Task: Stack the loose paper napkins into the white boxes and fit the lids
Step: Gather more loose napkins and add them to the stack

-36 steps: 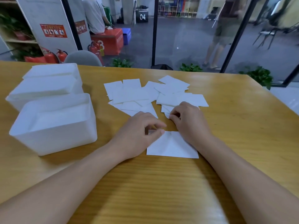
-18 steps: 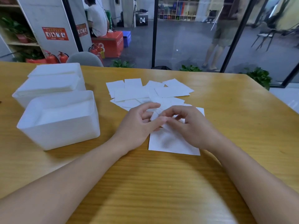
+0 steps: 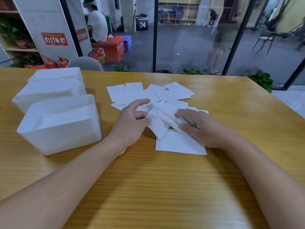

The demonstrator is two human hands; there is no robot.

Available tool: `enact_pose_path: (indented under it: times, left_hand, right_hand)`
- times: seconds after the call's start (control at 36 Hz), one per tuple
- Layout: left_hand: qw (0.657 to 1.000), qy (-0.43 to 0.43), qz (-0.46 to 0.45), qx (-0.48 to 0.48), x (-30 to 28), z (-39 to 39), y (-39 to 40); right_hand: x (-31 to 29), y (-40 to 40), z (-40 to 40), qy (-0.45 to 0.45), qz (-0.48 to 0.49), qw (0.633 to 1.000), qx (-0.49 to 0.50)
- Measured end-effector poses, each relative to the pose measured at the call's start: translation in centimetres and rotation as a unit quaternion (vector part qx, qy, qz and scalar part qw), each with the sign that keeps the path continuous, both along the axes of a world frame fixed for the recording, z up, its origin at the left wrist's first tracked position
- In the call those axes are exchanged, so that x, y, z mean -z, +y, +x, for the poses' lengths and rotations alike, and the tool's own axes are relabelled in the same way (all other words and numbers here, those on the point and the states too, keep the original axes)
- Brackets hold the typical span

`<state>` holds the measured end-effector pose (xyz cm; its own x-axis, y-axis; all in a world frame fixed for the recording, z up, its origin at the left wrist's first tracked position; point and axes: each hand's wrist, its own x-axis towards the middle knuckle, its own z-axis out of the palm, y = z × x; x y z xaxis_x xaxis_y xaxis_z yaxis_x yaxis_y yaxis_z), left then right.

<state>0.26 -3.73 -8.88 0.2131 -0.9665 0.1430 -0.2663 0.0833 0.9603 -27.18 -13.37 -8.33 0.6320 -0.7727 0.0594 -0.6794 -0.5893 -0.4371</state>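
Note:
Loose white paper napkins (image 3: 149, 94) lie spread over the middle of the wooden table (image 3: 165, 187). Between my hands is a small tilted bundle of napkins (image 3: 162, 120). My left hand (image 3: 132, 124) grips its left side with thumb and fingers. My right hand (image 3: 199, 128) rests fingers-down on its right side, over one flat napkin (image 3: 178, 144) nearer me. An open white box (image 3: 59, 124) with napkins inside stands at the left. Behind it are two more white boxes (image 3: 49, 90) with lids or napkin stacks on top.
The table's far edge runs just behind the napkins, with a grey chair back (image 3: 85, 63) beyond it. Glass panels and dark frames (image 3: 155, 33) lie past that, with people and potted plants (image 3: 260, 79) outside.
Both hands moved up from the near single napkin into the pile and gathered several napkins into a tilted bundle held between them.

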Motion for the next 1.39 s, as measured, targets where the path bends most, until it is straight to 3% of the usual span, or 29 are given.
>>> enact_pose_path:
  times: [0.11, 0.22, 0.33, 0.5, 0.61, 0.69, 0.78, 0.89, 1.08, 1.25, 1.39]
  left_hand:
    - [0.998, 0.046, -0.008, -0.033, -0.6, 0.4, 0.0]
    - [0.997, 0.067, -0.028, -0.028, -1.3, 0.1, 0.4]
    - [0.988, 0.131, -0.058, 0.056, -1.8, -0.4, 0.9]
    - [0.956, 0.199, -0.076, 0.2, -2.5, -1.3, 1.6]
    - [0.97, 0.136, -0.076, 0.187, -2.0, -1.6, 1.5]
    - [0.99, -0.018, -0.058, 0.131, -0.9, -1.4, 1.2]
    - [0.966, -0.205, -0.009, 0.161, -0.2, -1.2, 1.3]
    - [0.919, -0.342, 0.001, 0.195, -0.4, -1.4, 2.2]
    - [0.895, -0.377, 0.018, 0.238, -2.3, -0.2, 3.1]
    - [0.901, -0.314, 0.055, 0.293, -3.4, 0.9, 3.6]
    - [0.899, -0.327, 0.058, 0.286, -3.4, 1.0, 3.6]
  right_hand:
    - [0.0, -0.5, -0.3, 0.007, -0.042, 0.999, 0.002]
    - [-0.5, -0.1, -0.2, -0.001, -0.024, 1.0, 0.014]
    - [-2.1, 1.5, 0.1, -0.128, 0.034, 0.991, 0.002]
    - [-4.9, 4.5, 1.4, -0.238, 0.099, 0.959, -0.122]
    - [-5.5, 4.1, 0.8, -0.227, 0.116, 0.963, -0.087]
    - [-5.4, 2.7, -1.0, -0.163, 0.118, 0.979, -0.037]
    - [-4.9, 1.7, -2.8, -0.113, 0.089, 0.989, 0.025]
    - [-4.3, 1.2, -4.8, -0.1, 0.082, 0.99, 0.054]
    - [-3.7, 0.7, -5.3, -0.254, 0.192, 0.943, 0.099]
    - [-3.5, 1.2, -4.4, -0.279, 0.253, 0.921, 0.094]
    - [-3.4, 1.7, -3.8, -0.295, 0.282, 0.909, 0.083]
